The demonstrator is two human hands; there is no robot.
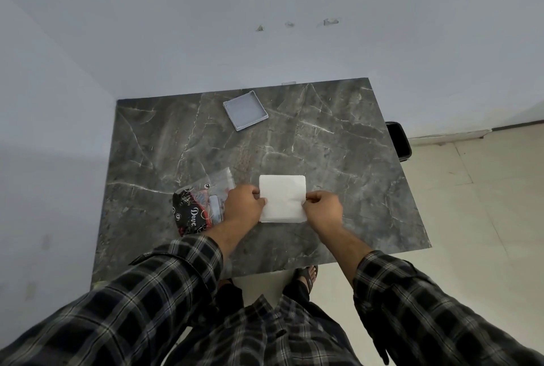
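Note:
A white folded paper napkin [282, 197] lies near the front of the dark marble table [338, 144], on what looks like a thin stack of the same sheets. My left hand [243, 203] pinches its left edge. My right hand [322, 206] pinches its right edge. Both hands have curled fingers at the napkin's sides.
A clear plastic packet [203, 203] with black and red printed contents lies left of my left hand. A shallow grey square tray [245, 110] sits toward the table's back. A black bin [399, 138] stands on the floor beyond the right edge. Walls close the left and back.

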